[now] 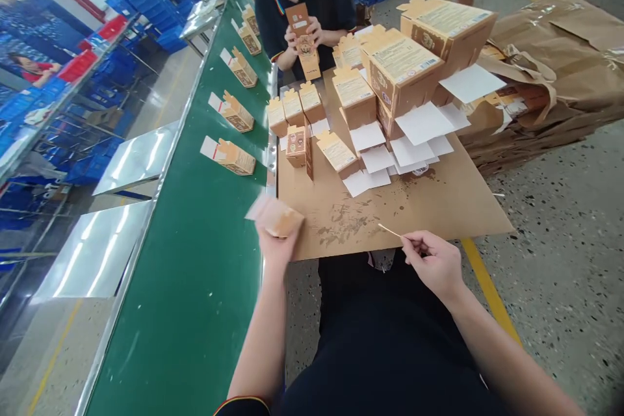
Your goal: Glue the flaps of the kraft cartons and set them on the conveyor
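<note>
My left hand (277, 248) grips a small cardboard box (283, 218) with a pale flap sticking out to the left; both are smeared by motion. It is at the near left corner of the cardboard sheet (424, 208), beside the green conveyor belt (190, 227). Between thumb and fingers, my right hand (436, 263) pinches a thin cotton swab (390, 230), its tip pointing left over the sheet's near edge. Dark smudges mark the cardboard between the two hands. Past them stand a brown printed box (296, 146) and a tilted box (336, 155) with white flaps.
Stacked boxes (402, 71) with white flaps fill the far right of the sheet. Several boxes (236, 157) stand in a row on the belt. Across from me a co-worker (305, 26) holds a brown box (307, 55). A paper-wrapped bundle (560, 71) lies at right.
</note>
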### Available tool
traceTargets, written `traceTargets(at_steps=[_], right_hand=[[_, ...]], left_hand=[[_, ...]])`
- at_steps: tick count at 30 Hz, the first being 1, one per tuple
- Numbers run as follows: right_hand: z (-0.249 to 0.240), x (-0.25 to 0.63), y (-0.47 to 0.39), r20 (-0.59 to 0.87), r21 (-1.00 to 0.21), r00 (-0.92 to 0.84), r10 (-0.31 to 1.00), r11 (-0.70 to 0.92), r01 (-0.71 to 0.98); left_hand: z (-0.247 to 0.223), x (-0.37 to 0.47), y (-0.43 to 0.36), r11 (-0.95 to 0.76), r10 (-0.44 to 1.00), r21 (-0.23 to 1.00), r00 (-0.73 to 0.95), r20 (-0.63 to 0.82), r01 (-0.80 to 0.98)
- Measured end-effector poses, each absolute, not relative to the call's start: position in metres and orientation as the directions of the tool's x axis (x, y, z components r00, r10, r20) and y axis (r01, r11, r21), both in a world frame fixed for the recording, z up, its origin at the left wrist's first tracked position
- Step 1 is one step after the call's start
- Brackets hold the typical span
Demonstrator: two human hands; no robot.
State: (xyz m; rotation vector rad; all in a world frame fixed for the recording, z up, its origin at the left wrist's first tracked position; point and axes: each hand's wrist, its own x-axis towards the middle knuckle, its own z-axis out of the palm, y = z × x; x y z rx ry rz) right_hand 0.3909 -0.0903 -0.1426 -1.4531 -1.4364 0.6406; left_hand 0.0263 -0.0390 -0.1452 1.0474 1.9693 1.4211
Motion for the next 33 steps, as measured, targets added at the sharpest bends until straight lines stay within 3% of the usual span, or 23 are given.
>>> traceTargets(at_steps=[4, 9, 14, 16, 18, 20, 23, 26, 33], right_hand=[[-0.147, 0.406, -0.088, 0.239, -0.878, 0.193, 0.952, 0.128, 0.461], [-0.149, 0.414, -0.083, 0.202, -0.887, 0.186, 0.962, 0.099, 0.452], [-0.153, 0.429, -0.089, 0.190, -0.882, 0.243, 0.951, 0.057, 0.467], [-0.153, 0.434, -0.090, 0.173, -0.887, 0.273, 0.946, 0.029, 0.462], [-0.150, 0.435, -0.087, 0.160, -0.893, 0.293, 0.943, 0.012, 0.450], [-0.145, 0.433, -0.083, 0.158, -0.899, 0.290, 0.944, 0.016, 0.438], [-0.134, 0.426, -0.079, 0.172, -0.909, 0.287, 0.942, 0.040, 0.414], [-0.127, 0.423, -0.082, 0.201, -0.916, 0.316, 0.927, 0.063, 0.397], [-0.128, 0.436, -0.097, 0.206, -0.917, 0.375, 0.904, 0.045, 0.396]], left_hand=[[-0.120, -0.061, -0.037, 0.194, 0.558, 0.956, -0.826, 0.076, 0.219], [-0.118, -0.107, -0.053, 0.368, 0.554, 0.907, -0.831, -0.035, 0.207], [-0.143, -0.067, -0.072, 0.255, 0.358, 0.790, -0.813, 0.459, 0.558], [-0.153, -0.032, -0.056, 0.143, 0.478, 0.764, -0.720, 0.503, 0.629], [-0.159, 0.007, -0.019, 0.050, 0.704, 0.799, -0.589, 0.398, 0.600], [-0.161, 0.043, 0.031, 0.057, 0.837, 0.835, -0.483, 0.259, 0.547], [-0.161, 0.078, 0.101, 0.137, 0.879, 0.822, -0.451, 0.156, 0.552], [-0.160, 0.089, 0.128, 0.139, 0.876, 0.796, -0.448, 0.178, 0.589], [-0.164, 0.055, 0.042, 0.025, 0.881, 0.720, -0.356, 0.312, 0.693]])
